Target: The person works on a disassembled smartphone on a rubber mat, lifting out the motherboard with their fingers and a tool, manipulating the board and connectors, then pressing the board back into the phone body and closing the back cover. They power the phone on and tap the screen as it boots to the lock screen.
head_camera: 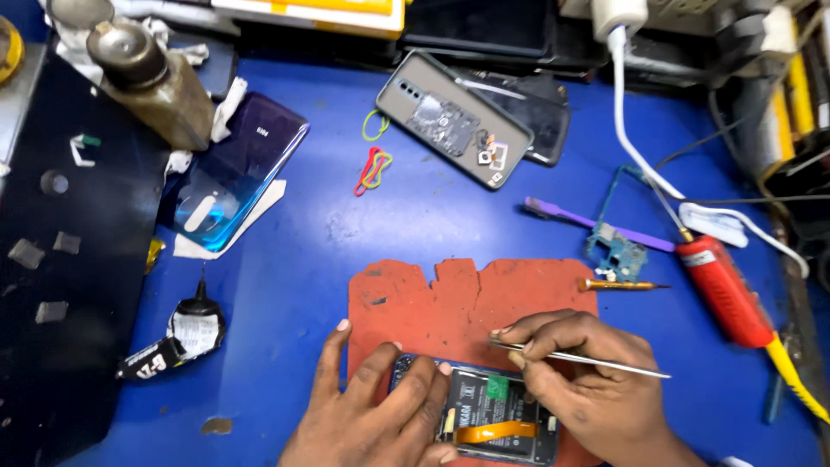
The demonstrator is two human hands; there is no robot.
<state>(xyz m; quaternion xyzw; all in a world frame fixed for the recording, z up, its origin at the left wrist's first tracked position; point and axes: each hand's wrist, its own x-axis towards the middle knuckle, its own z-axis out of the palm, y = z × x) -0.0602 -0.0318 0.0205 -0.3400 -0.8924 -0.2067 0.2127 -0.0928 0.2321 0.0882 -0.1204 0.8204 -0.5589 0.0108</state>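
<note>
tweezers (579,357) | long axis left-right, tips left | right hand (588,380) pinching

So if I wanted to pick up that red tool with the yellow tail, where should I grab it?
Probably around the middle of the fat red plastic tool body, coming from above. It lies flat and slanted on the blue table, so fingers can pinch its long sides. The thin metal end near the white cable looks too small to grip, and the yellow cord would only dangle it.
</note>
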